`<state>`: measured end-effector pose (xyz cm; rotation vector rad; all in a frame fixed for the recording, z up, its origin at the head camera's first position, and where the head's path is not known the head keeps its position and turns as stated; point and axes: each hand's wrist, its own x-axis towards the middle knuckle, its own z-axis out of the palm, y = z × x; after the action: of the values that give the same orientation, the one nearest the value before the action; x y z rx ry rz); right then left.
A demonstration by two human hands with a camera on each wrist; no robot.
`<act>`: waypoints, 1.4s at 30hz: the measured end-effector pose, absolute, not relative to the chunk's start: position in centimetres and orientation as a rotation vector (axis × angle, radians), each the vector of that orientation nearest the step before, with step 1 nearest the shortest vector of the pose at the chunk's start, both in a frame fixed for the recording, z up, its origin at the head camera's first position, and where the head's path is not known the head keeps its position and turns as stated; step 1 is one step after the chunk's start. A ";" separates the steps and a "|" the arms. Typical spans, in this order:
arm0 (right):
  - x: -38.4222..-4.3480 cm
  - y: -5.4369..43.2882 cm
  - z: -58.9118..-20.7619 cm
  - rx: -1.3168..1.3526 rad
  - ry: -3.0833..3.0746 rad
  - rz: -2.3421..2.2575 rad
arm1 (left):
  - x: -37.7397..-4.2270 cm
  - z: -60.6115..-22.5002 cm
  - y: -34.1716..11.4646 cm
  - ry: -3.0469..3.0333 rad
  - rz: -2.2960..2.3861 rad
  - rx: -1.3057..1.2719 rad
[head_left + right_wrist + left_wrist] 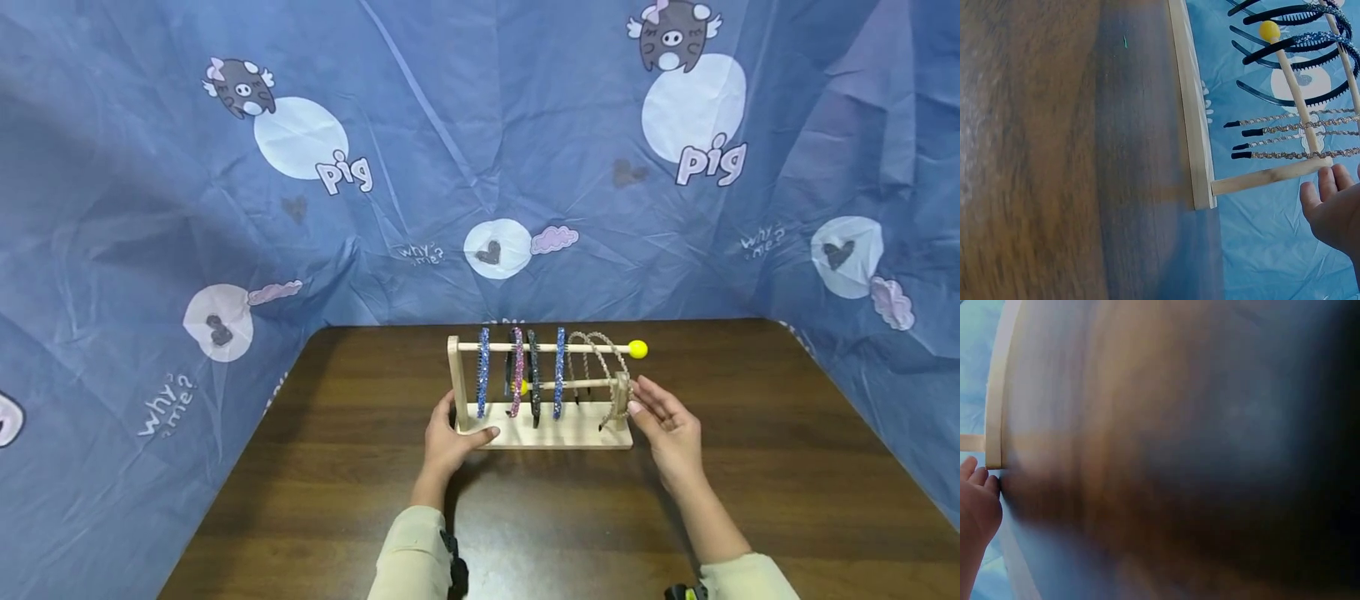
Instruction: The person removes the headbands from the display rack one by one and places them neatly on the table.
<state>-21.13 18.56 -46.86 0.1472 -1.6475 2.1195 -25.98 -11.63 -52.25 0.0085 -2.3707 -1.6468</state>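
Observation:
A wooden headband stand [543, 438] with two rods rests on the table. Blue glittery headbands [559, 373], a pink one [517, 372] and a dark one [535, 379] hang along its rods. Two gold braided headbands [1300, 128] hang at the right end. My left hand [447, 442] grips the stand's left end, thumb over the base and fingers behind the tall post [457, 379]. In the left wrist view, its fingers are at the base corner. My right hand [672, 433] is at the short right post [622, 396], fingertips right beside it and fingers loosely bent.
The brown wooden table [555, 508] extends around the stand. Blue printed cloth [420, 167] hangs behind the table and along both sides. Yellow balls cap the upper rod [637, 349] and lower rod [1269, 30], the upper one sticking out to the right.

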 end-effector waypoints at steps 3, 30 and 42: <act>-21.2 18.5 -46.8 0.143 -1.633 2.122 | -26.3 -52.4 -11.5 -2.421 -1.598 0.013; -21.9 17.4 -46.7 0.191 -1.600 2.153 | -27.1 -53.0 -11.6 -2.581 -1.279 -0.105; -22.3 18.0 -47.0 0.348 -1.418 2.223 | -26.7 -53.6 -11.4 -2.588 -1.305 -0.088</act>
<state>-22.35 18.01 -46.96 0.3480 -1.4180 2.2228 -26.74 -11.43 -53.58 -0.0879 -2.5882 -1.3046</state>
